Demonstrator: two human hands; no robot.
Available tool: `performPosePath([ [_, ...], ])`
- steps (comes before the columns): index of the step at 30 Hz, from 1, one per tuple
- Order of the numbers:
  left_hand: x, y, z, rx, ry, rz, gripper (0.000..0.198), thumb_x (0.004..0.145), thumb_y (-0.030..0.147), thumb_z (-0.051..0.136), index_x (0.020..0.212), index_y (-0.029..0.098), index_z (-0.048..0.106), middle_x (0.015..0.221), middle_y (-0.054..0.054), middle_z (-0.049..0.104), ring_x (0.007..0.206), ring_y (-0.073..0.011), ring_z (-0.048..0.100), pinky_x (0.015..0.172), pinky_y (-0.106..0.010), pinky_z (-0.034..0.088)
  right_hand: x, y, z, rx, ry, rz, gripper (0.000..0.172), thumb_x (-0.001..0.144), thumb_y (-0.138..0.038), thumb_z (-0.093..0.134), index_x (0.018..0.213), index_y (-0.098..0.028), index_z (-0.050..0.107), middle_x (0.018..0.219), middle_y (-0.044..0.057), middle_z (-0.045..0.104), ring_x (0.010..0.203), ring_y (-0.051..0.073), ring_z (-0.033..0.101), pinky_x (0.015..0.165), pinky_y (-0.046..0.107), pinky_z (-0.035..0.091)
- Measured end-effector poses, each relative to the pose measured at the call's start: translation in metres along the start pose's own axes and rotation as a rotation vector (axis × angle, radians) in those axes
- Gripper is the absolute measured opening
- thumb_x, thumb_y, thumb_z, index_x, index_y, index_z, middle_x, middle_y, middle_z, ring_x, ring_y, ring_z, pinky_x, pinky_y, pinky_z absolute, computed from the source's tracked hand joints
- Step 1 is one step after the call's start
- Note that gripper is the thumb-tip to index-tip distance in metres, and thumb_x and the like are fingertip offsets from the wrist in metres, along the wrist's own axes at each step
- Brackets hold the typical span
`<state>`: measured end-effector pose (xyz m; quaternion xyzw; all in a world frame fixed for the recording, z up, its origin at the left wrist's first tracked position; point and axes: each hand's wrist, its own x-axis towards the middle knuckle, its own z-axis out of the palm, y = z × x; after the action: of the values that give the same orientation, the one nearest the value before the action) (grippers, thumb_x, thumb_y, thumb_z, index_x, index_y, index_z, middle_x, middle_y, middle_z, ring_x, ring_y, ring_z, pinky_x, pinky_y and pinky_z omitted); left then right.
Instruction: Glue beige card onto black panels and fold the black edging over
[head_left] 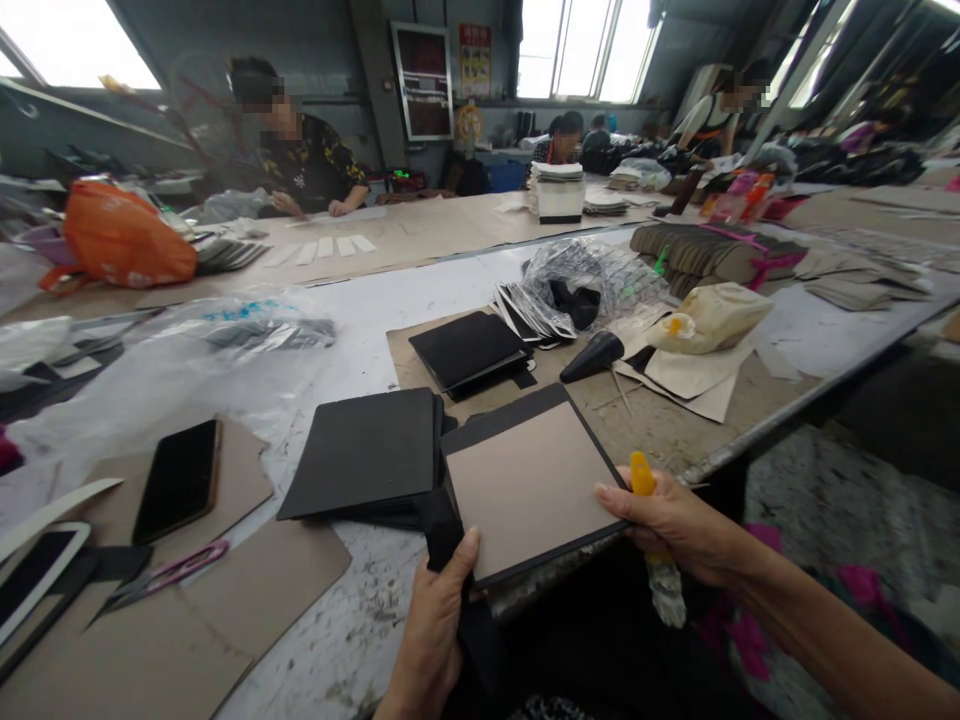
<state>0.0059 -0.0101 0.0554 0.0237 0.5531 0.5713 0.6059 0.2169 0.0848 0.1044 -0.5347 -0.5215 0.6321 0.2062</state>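
Between my hands is a flat panel (pixel 532 490), beige in the middle with black borders, tilted over the table's near edge. My left hand (pixel 442 610) grips its lower left corner, thumb on top, where a black strip (pixel 442 530) hangs down. The right edge is pinched by my right hand (pixel 667 515), which also keeps a brush with a yellow handle (pixel 642 474) against its fingers, bristles down. Just left of the panel lies a stack of black panels (pixel 367 450). Another black stack (pixel 469 350) rests behind, on a brown board.
A black cone-shaped object (pixel 592 356) and a stained bag (pixel 709 318) lie beyond the panel. To the left are a phone (pixel 180 478), pink-handled snips (pixel 176 568) and plastic sheeting (pixel 180 370). A person (pixel 307 150) works across the table, near an orange bag (pixel 124 235).
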Motion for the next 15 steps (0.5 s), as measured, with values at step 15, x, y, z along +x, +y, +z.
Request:
performPosePath([
  [15,0.005,-0.001,0.008,-0.006,-0.130,0.049,0.040,0.068,0.044,0.074,0.088,0.010,0.065,0.071,-0.004,0.065,0.052,-0.0088,0.052,0.044,-0.017,0.041,0.016,0.019,-0.021,-0.014,-0.029,0.153,0.056,0.061,-0.064,0.067,0.060,-0.020,0.032,0.046,-0.010,0.023,0.042,0.003,0.016,0.040,0.020,0.010],
])
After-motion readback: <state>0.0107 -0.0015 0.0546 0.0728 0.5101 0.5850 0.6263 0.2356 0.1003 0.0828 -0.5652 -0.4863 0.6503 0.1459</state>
